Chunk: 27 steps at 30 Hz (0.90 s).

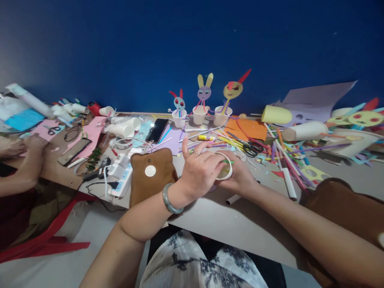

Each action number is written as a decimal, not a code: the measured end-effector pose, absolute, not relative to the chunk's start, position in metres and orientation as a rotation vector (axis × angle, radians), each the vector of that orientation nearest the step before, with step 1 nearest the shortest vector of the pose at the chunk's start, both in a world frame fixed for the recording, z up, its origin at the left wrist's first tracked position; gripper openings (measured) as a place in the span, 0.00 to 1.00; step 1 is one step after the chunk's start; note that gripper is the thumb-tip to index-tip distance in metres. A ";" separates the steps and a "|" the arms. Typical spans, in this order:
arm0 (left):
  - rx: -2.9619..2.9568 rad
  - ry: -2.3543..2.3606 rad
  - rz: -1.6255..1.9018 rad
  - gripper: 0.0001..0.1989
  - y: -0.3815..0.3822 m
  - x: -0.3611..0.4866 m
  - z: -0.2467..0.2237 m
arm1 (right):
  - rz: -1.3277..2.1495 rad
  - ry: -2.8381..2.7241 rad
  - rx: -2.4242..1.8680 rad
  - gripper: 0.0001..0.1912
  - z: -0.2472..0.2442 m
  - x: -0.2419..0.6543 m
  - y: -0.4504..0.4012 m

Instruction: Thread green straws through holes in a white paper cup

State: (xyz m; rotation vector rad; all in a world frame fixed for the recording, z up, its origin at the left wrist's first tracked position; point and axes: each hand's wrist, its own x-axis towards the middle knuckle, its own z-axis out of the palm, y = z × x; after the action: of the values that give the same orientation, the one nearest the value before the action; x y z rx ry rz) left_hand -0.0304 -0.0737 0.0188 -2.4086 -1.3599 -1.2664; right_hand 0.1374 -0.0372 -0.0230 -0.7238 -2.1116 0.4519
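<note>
A white paper cup (pixel 230 167) is tipped so that its mouth faces me, held just above the table's front part. My right hand (pixel 240 176) wraps round its far side and underside. At the cup's mouth are the bent fingers of my left hand (pixel 200 171), with its index finger raised. A thin green piece (pixel 228 162) shows beside those fingertips, inside the rim. What the left fingers pinch is hidden. Behind my hands stand three paper cups, bearing a blue-faced figure (pixel 179 103), a purple-faced rabbit (pixel 204 93) and a yellow-faced figure (pixel 233 90).
Left of my hands lie a brown pouch (pixel 154 176), a power strip (pixel 123 182) and a dark phone (pixel 157 131). Black-handled scissors (pixel 252 149), pipe cleaners, markers and paper scraps crowd the right. Another person's arm (pixel 30 164) rests at the far left.
</note>
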 end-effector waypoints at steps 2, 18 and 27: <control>-2.445 -1.358 -1.223 0.06 -0.071 -0.034 0.020 | 0.461 -2.072 -0.787 0.26 -0.023 0.138 -0.038; -2.460 -1.248 -1.012 0.11 -0.080 -0.034 0.031 | 0.578 -2.077 -0.767 0.33 -0.020 0.137 -0.042; -2.447 -1.207 -1.122 0.11 -0.082 -0.031 0.026 | 0.578 -2.083 -0.745 0.38 -0.026 0.136 -0.044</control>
State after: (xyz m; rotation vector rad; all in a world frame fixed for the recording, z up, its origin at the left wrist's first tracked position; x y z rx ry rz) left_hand -0.0307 -0.0822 0.0260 -2.4474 -1.2066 -1.1216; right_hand 0.1360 -0.0441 -0.0256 -0.7448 -2.0828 0.5779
